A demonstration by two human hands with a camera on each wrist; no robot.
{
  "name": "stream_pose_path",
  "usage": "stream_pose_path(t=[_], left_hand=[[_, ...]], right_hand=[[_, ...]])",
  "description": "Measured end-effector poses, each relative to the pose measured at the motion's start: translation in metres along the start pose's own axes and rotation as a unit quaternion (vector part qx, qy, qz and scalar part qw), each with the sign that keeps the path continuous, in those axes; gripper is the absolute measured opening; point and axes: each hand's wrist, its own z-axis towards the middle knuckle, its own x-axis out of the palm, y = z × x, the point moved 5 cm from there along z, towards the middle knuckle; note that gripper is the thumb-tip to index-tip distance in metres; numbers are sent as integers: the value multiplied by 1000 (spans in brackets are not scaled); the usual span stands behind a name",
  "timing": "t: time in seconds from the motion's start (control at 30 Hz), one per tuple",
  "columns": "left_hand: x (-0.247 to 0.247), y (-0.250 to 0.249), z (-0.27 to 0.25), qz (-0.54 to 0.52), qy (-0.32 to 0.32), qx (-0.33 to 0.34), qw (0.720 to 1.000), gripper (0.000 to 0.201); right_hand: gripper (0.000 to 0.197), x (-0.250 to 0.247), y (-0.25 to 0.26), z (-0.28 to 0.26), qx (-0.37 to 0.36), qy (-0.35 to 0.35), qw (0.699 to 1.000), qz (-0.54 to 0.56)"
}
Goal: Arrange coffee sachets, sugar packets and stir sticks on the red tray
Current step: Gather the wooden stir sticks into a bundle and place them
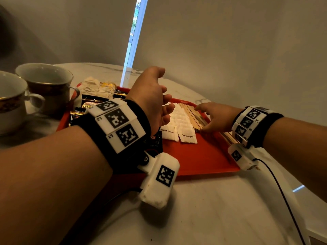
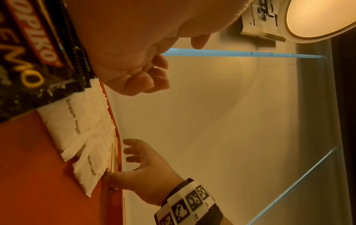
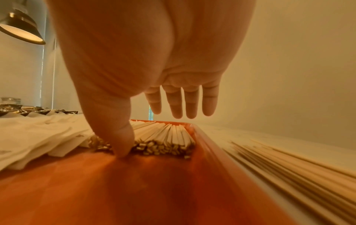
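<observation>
The red tray [image 1: 194, 156] lies mid-table. Black coffee sachets [image 1: 92, 101] fill its left side, white brown-sugar packets [image 1: 184, 124] overlap in rows at the middle, and wooden stir sticks [image 1: 196, 117] lie bundled along the right rim. My right hand [image 1: 203, 119] hovers over the sticks with straight fingers [image 3: 181, 103]. Its thumb [image 3: 121, 137] presses against the sticks' near ends [image 3: 163, 141]. My left hand [image 1: 164, 89] hangs above the sachets and sugar packets [image 2: 77, 129], fingers [image 2: 146, 76] loosely curled, holding nothing.
More stir sticks [image 3: 289, 167] lie on the table just outside the tray's right rim. Two patterned cups [image 1: 47, 85] [image 1: 10, 101] stand at the left. Pale tea bags [image 1: 97, 87] sit at the tray's far corner. A wrist cable [image 1: 283, 191] trails over the marble table.
</observation>
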Motion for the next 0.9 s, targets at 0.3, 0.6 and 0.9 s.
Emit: stream_pose_path(t=[0.3,0.6,0.9], left_hand=[[-1,-1,1,-6,2,-1,1000,38],[-2,-2,4,-18,-2,-2,1000,37],[-2,0,6,-12,2,-4,1000,38]], right_hand=[[92,5,-24,1,48,32,998,-2],[68,32,-114,-18,291,94,939,156],[40,46,-111,-18,270,125,939,173]])
